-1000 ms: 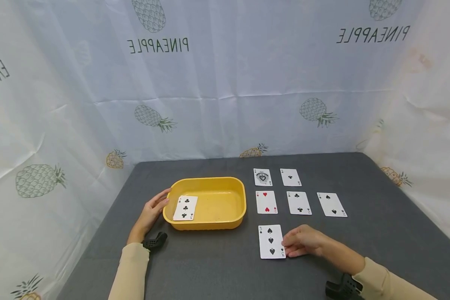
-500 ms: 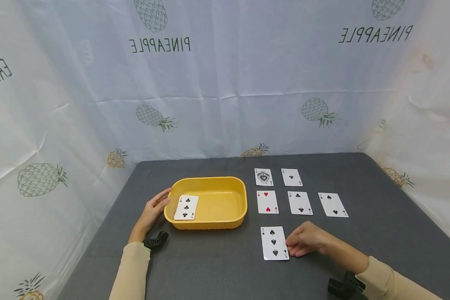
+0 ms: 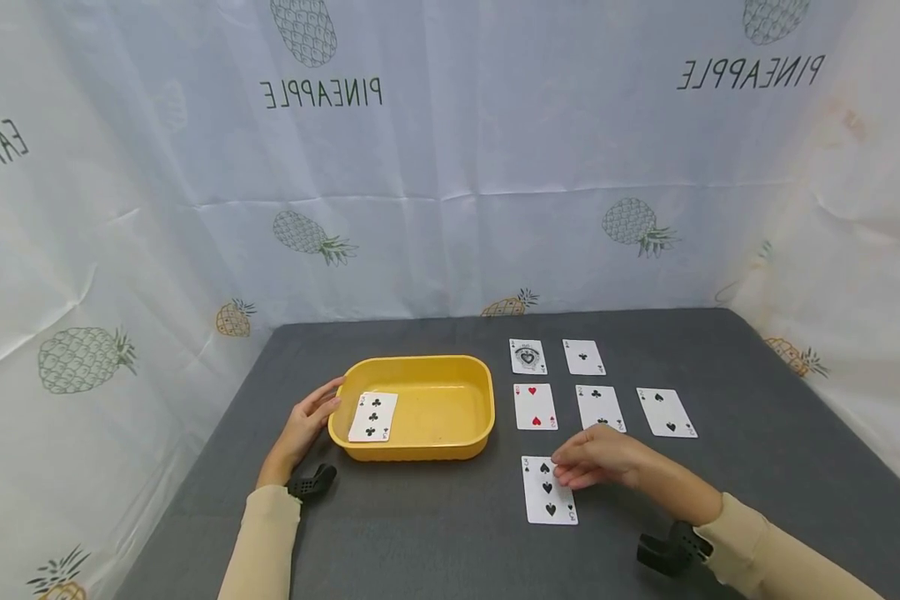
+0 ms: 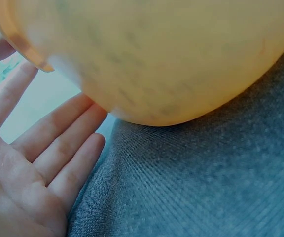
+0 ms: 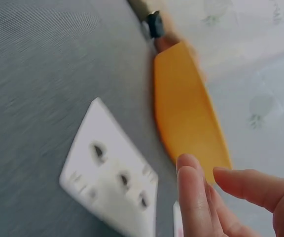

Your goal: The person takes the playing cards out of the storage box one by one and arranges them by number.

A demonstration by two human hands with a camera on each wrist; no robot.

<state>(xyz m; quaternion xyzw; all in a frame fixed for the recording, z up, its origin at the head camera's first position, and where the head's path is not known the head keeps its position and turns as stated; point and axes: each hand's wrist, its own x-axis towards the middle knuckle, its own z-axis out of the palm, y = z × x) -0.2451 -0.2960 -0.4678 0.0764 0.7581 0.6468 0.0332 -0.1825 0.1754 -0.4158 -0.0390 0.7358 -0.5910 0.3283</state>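
Observation:
In the head view my left hand (image 3: 307,425) rests at the left end of a yellow tray (image 3: 420,452). Close up in the left wrist view, straight fingers (image 4: 63,133) touch the tray's outer wall (image 4: 181,74). A three of clubs (image 3: 372,417) lies inside at the left. My right hand (image 3: 603,457) hovers over the upper right of a three of spades (image 3: 543,508), which lies flat on the table. The right wrist view shows that thumb and fingers apart from the card (image 5: 112,173), with nothing between them.
Behind the three of spades lie a two of hearts (image 3: 534,407), a two of clubs (image 3: 598,400) and a two of spades (image 3: 666,412). Two aces, of spades (image 3: 527,357) and clubs (image 3: 583,357), form the far row. A pineapple-print curtain (image 3: 450,250) surrounds the grey table (image 3: 420,533).
My right hand shifted the three of spades slightly right, let go of its right edge, then rose up and left over it. The left hand stayed at the tray.

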